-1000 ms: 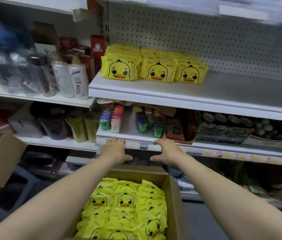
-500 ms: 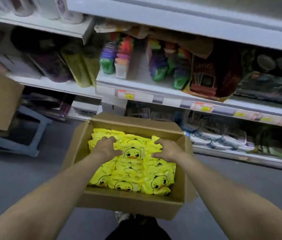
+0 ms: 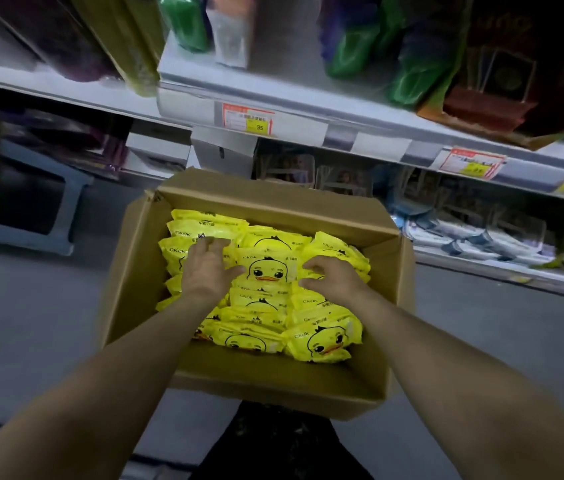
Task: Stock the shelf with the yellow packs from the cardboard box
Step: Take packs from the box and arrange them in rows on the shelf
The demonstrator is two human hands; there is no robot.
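The yellow packs (image 3: pixel 259 308) lie heaped in the open cardboard box (image 3: pixel 273 382) on the floor, below the near edge of the shelf (image 3: pixel 382 144). The left hand (image 3: pixel 207 271) rests flat on the left-hand packs, fingers spread and nearly straight, gripping nothing. The right hand (image 3: pixel 334 277) sits right of a duck-faced pack (image 3: pixel 268 270), fingers bent, tips touching packs; I cannot tell whether it grips one. A price tag (image 3: pixel 248 118) hangs farther back.

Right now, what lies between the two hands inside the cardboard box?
In the head view, a yellow pack showing a duck face lies between the left hand and the right hand, atop the other packs in the cardboard box.
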